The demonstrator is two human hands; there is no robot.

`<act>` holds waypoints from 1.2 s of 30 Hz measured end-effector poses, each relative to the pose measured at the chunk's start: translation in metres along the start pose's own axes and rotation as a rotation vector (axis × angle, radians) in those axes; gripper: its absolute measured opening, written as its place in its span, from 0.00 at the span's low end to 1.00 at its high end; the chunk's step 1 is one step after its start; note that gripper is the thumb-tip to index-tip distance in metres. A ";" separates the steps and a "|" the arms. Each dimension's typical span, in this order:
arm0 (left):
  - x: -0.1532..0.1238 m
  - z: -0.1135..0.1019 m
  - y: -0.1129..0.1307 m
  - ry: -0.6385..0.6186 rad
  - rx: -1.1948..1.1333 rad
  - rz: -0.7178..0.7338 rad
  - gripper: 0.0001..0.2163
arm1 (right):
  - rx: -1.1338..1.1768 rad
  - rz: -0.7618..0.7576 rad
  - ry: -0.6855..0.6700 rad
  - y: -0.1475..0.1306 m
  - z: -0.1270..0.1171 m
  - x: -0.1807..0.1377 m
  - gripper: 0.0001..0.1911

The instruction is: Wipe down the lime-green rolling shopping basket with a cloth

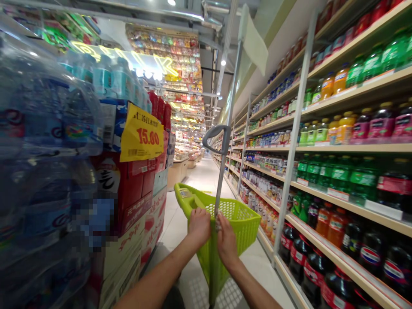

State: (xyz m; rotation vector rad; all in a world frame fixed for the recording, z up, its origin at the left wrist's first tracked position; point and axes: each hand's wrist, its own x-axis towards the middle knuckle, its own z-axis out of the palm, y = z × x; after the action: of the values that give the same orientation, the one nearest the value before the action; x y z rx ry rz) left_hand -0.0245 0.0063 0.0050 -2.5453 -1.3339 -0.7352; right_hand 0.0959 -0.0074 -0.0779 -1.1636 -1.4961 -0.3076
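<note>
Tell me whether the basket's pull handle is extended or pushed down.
Extended: the grey pole rises well above the green basket to its loop grip; left hand and right hand sit at its base.

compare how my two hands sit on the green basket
The left hand grips the basket rim left of the pole; the right hand sits right of it, with fingers curled at its base. The left hand is higher in view, the right hand lower. Both are bare and closed at the near rim.

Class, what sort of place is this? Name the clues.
A supermarket drinks aisle: shelves of bottled soft drinks, a yellow 15.00 price sign, a green shopping basket held by left hand and right hand.
</note>
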 end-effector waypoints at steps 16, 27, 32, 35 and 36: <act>0.005 0.012 0.008 -0.020 -0.304 0.083 0.21 | 0.027 -0.086 -0.098 -0.006 -0.036 0.048 0.21; 0.015 0.010 -0.008 -0.089 -0.077 0.071 0.31 | -0.129 0.023 0.009 0.010 -0.073 0.049 0.20; 0.014 0.011 0.008 -0.092 -0.112 0.196 0.28 | -0.150 -0.159 -0.063 0.000 -0.059 0.037 0.25; 0.016 0.004 -0.005 -0.095 -0.149 0.147 0.30 | -0.277 -0.123 -0.040 0.025 -0.078 0.041 0.19; 0.017 0.003 -0.011 -0.089 -0.153 0.090 0.31 | -0.316 -0.072 -0.022 0.034 -0.086 0.044 0.18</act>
State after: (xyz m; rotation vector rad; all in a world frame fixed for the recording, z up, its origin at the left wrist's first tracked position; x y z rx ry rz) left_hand -0.0241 0.0260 0.0104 -2.7681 -1.2221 -0.7411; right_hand 0.1808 -0.0336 -0.0275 -1.3652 -1.5473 -0.5987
